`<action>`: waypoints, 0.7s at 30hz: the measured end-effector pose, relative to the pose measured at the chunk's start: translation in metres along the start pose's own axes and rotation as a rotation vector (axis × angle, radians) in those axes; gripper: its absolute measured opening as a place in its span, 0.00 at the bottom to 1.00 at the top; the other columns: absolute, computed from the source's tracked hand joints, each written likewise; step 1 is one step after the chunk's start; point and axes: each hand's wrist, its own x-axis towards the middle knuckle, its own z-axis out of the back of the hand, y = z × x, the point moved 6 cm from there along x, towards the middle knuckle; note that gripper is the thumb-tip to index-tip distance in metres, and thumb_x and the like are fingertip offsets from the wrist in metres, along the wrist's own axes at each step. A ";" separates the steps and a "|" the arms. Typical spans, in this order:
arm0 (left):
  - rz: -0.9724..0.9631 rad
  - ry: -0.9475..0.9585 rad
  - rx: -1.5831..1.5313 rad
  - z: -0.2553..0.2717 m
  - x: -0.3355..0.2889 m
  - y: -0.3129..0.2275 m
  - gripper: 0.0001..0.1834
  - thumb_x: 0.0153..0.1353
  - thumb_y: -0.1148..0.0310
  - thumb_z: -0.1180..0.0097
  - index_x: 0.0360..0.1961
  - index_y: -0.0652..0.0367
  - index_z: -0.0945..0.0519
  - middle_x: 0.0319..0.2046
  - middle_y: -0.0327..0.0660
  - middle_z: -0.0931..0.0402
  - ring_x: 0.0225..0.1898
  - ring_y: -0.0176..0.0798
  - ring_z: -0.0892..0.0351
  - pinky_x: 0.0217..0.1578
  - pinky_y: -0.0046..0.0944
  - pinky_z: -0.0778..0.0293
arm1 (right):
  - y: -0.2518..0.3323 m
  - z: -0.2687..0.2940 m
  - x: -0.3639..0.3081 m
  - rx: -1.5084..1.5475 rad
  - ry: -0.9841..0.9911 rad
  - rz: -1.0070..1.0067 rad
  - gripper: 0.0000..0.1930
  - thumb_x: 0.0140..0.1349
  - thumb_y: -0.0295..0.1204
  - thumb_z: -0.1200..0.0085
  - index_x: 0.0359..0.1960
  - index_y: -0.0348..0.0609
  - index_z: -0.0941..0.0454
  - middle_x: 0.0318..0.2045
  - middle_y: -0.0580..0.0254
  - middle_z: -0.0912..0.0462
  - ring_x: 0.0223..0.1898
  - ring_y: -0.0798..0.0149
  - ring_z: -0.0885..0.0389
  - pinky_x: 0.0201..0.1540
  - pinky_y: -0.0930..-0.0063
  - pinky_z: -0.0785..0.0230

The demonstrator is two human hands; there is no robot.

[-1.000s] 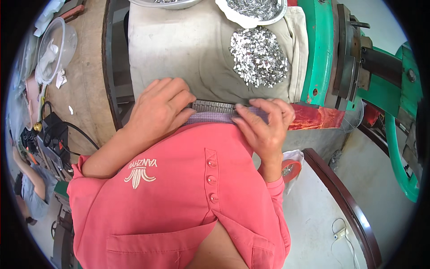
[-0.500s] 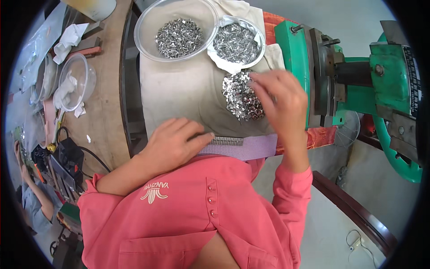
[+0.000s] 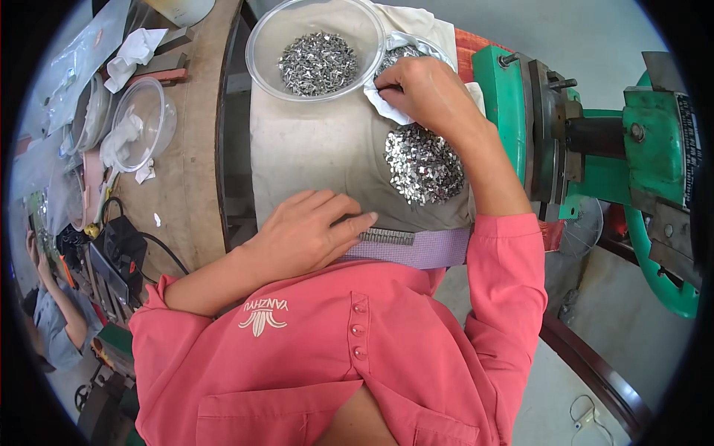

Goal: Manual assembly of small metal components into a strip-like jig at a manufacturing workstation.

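Observation:
My left hand [image 3: 312, 229] lies near the front edge of the cloth-covered bench, thumb and fingers closed about the left end of a narrow slotted metal strip [image 3: 388, 236]. A purple mesh mat [image 3: 439, 249] lies under the strip. My right hand [image 3: 425, 89] is at the near side of a white-lined bowl [image 3: 390, 110] of thin metal pins [image 3: 401, 53]. Its fingers are bent together, and whatever is between them is hidden. Just nearer lies a loose pile of small shiny metal pieces [image 3: 424, 165].
A clear plastic bowl [image 3: 256, 67] of small metal parts stands at the back. A green machine [image 3: 500, 104] rises at the right. On the left, a wooden table [image 3: 190, 141] bears a clear tub [image 3: 167, 123] and white tissues [image 3: 137, 56]. Another person [image 3: 63, 320] is at far left.
My right hand has moved from the loose pile away from me to the lined bowl. My left hand stays at the strip. The whole view has shifted slightly.

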 end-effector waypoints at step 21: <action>0.191 -0.454 -0.097 0.044 0.128 0.047 0.18 0.59 0.72 0.39 0.51 0.63 0.22 0.38 0.53 0.16 0.40 0.54 0.15 0.42 0.46 0.20 | -0.047 0.012 -0.038 1.185 -0.289 -0.530 0.09 0.63 0.31 0.36 0.39 0.39 0.14 0.30 0.73 0.16 0.25 0.81 0.29 0.30 0.87 0.38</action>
